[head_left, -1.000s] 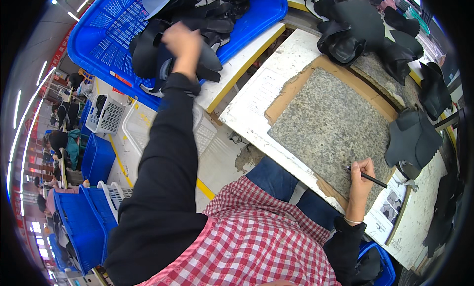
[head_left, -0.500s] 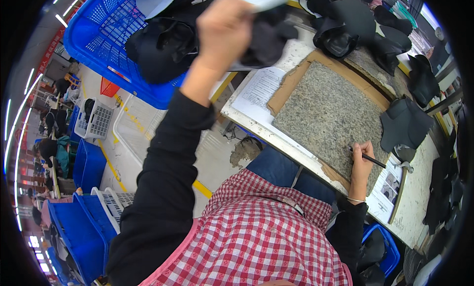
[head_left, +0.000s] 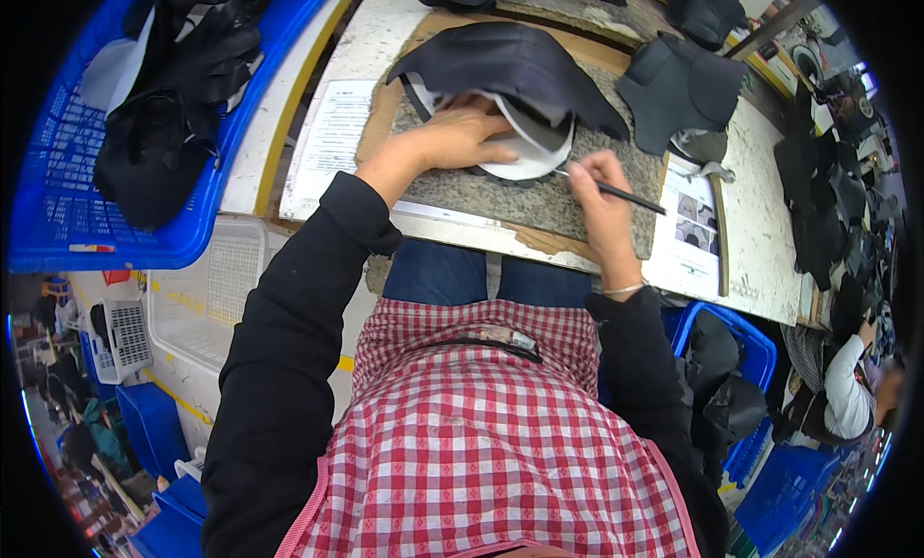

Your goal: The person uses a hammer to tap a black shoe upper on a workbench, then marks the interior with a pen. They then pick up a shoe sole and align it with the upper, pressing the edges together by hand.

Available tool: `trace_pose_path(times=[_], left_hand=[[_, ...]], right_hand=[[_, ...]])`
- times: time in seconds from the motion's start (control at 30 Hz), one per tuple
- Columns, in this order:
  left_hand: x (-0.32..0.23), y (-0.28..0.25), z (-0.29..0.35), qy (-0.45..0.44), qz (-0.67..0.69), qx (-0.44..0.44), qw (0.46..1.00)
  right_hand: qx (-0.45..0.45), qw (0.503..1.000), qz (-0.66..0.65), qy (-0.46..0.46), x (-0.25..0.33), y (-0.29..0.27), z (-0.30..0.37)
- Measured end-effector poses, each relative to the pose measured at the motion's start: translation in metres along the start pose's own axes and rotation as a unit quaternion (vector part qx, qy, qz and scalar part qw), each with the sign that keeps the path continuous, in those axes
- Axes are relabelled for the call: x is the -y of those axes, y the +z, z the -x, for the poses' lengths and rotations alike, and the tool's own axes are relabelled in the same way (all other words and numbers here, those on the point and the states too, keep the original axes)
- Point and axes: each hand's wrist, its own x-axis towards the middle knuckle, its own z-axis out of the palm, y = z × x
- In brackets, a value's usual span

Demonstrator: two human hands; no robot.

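A black sewn piece with white lining, like a shoe or boot upper point(head_left: 520, 67), rests on the speckled stone slab point(head_left: 539, 207). My left hand point(head_left: 462, 134) grips its lined edge, some fingers tucked inside the fold and hidden. In my right hand point(head_left: 602, 197) is a slim black pen point(head_left: 630, 197), its tip at the white lining's lower edge. Right of the slab lies a flat dark cut piece point(head_left: 683, 86), with a small rounded grey piece point(head_left: 701, 146) below it.
A blue basket point(head_left: 192, 240) of black pieces stands left of the white table point(head_left: 760, 240). Printed sheets point(head_left: 337, 125) lie on both sides of the slab. Another blue bin point(head_left: 760, 351) with black pieces sits below the table at right. A person point(head_left: 847, 394) is at far right.
My left hand has come from above the blue basket to the slab, bringing the black upper. My right hand has brought the pen up to its lining. The view has turned.
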Motion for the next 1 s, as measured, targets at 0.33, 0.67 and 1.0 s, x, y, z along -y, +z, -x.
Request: trace_pose_path(times=[0.33, 0.67, 1.0], left_hand=[[0.005, 0.016, -0.017, 0.010, -0.066, -0.043, 0.997], [0.009, 0.020, -0.016, 0.014, -0.064, -0.055, 0.996], [-0.043, -0.020, 0.015, 0.083, -0.171, -0.424, 0.886]], right_hand=[[-0.039, 0.974, 0.220, -0.025, -0.009, 0.026, -0.025], [-0.008, 0.976, 0.213, -0.034, -0.013, 0.024, -0.027], [-0.028, 0.999, 0.025, -0.033, -0.008, 0.006, -0.020]])
